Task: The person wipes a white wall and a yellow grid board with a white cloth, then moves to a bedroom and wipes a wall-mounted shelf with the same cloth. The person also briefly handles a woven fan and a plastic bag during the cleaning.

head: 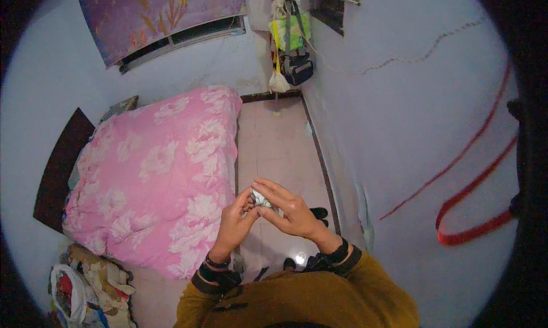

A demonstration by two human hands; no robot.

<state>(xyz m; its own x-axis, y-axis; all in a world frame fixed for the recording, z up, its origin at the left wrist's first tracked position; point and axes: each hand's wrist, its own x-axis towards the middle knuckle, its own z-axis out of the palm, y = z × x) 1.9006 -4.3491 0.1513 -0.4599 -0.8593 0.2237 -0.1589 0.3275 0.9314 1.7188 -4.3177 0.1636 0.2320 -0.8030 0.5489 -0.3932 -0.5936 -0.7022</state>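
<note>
Between my two hands is a small crumpled white wad (260, 198), perhaps paper or cloth; most of it is covered by fingers. My left hand (238, 219) grips its left side, with the fingers curled in. Over its top and right side lies my right hand (286, 208), fingers bent around it. The two thumbs meet close to the wad's lower edge. Both hands are held in front of my body, above the tiled floor (280, 148) and just right of the bed's edge.
A bed with a pink floral cover (154, 165) stands at the left. Bags (297, 64) hang in the far corner. Dark footwear (319, 213) lies by the right wall. A red strap (454, 238) hangs at the right. An open white bag (81, 302) sits at lower left.
</note>
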